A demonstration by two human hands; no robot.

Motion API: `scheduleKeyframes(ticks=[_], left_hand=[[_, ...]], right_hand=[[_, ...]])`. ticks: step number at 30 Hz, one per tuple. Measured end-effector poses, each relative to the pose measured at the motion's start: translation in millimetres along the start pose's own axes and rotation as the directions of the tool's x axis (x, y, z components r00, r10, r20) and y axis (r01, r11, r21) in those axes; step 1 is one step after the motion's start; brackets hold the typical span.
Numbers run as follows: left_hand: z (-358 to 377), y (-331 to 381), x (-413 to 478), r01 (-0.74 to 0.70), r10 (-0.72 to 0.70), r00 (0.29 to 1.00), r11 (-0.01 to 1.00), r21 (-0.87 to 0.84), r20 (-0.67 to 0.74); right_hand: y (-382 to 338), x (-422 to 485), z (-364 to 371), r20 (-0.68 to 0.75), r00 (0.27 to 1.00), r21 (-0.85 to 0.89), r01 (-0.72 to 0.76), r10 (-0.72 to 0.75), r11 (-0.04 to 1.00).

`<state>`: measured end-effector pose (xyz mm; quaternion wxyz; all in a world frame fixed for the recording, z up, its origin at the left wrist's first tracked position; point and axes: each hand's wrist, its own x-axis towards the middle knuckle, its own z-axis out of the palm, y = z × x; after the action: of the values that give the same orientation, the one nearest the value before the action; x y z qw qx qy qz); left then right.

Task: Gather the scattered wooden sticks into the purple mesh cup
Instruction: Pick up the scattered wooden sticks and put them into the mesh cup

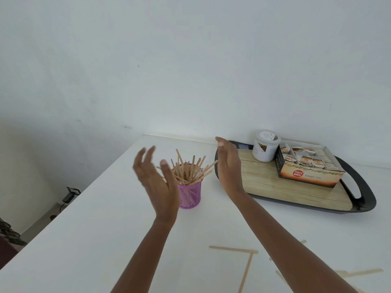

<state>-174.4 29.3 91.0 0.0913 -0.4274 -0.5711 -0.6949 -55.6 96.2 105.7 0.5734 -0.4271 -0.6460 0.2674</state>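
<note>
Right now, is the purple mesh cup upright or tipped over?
Upright: the purple mesh cup stands on its base, sticks fanning from its top.

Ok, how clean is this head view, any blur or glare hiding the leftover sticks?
Head view: the left hand is motion-blurred at the fingertips, the right hand is sharper; light is soft and even with no glare and faint shadows; the loose sticks look pale against the white table, low in contrast at the lower right; the purple mesh cup is crisp.
</note>
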Motion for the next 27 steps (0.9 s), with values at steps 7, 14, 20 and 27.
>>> scheduleKeyframes(ticks=[7,14,20,27], left_hand=[[8.5,-32.2,-7.3,0.726,-0.702,0.686,0.643,-0.242,0.190],[30.2,-10.8,15.1,0.693,-0.554,0.705,0.670,-0.266,0.442],[37.0,-11.7,14.1,0.437,-0.318,0.739,0.897,-0.062,0.594],[31.0,-39.4,0.5,-0.183,-0.177,0.687,0.897,0.403,0.705]], right_hand=[[17.0,-24.2,14.2,0.101,0.917,0.143,-0.397,0.386,0.906],[-12.2,-12.3,38.3,0.243,0.914,0.166,-0.368,0.324,0.915],[-14.7,-7.4,47.4,0.329,0.929,0.080,-0.205,0.168,0.976],[18.8,-18.3,32.4,0.468,0.864,-0.193,-0.108,0.188,0.975]])
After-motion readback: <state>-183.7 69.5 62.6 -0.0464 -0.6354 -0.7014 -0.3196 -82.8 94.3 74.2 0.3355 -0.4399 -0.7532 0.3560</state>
